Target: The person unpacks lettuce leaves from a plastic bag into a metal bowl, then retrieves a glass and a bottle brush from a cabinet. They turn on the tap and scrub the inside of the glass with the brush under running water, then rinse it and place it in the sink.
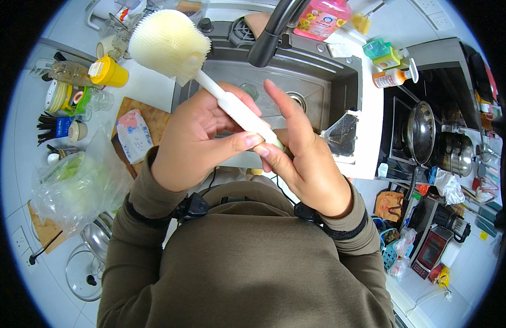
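Both of my hands hold a long-handled bristle brush point(169, 44) with a cream head and a white handle. Its head points up and to the left, above the sink's left rim. My left hand point(204, 135) wraps the handle, thumb lying along it near the lower end. With thumb and bent fingers, my right hand point(304, 158) pinches the pale green end of the handle, its index finger raised. Below the hands is a dark sink point(269, 78) with a drain point(296, 99) and a clear round thing point(249, 92) on its floor.
A black faucet point(266, 47) reaches over the sink. On the left are a yellow lidded cup point(109, 71), a cutting board point(160, 117) with a tissue pack point(134, 135), and a plastic bag point(83, 184). To the right stand a pump bottle point(390, 78) and a pan point(421, 132) on the stove.
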The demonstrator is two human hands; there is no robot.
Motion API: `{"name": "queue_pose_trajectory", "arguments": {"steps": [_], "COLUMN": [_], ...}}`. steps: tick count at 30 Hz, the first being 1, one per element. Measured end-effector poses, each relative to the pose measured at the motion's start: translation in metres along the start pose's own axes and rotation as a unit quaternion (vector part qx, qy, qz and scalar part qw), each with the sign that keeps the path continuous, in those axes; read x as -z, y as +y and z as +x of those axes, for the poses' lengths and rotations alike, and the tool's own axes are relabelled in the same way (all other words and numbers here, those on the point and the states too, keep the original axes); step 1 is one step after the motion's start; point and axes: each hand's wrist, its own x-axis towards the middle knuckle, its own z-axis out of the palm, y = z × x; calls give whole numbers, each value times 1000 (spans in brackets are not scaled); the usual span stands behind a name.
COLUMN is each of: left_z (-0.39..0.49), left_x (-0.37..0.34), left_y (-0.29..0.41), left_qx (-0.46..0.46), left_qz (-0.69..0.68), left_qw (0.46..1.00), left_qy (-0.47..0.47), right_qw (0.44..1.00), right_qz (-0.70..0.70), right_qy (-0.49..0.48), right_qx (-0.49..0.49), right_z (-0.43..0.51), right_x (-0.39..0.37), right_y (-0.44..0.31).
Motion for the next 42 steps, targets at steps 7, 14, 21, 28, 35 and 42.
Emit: {"name": "queue_pose_trajectory", "arguments": {"steps": [7,14,21,28,35,42], "left_z": [-4,-2,4,19,41,71], "left_x": [1,-3,-4,-8,6,-16], "left_y": [9,5,1,-5,1,6], "left_qx": [-25,10,61,78,11,-35], "left_qz": [0,-23,-16,16,40,25], "left_qw": [999,997,994,992,999,991], "left_qy": [-46,-74,-89,-101,-20,-124], "right_qw": [987,980,990,981,964,959], "right_qz": [127,112,83,140,230,267], "right_qy": [-98,-122,-108,-90,-55,8], "right_qx": [-31,-107,-43,-98,-123,-97], "right_z": [-4,-2,5,12,6,-30], "right_x": [10,7,5,2,23,24], "right_y": [0,2,8,13,14,8]}}
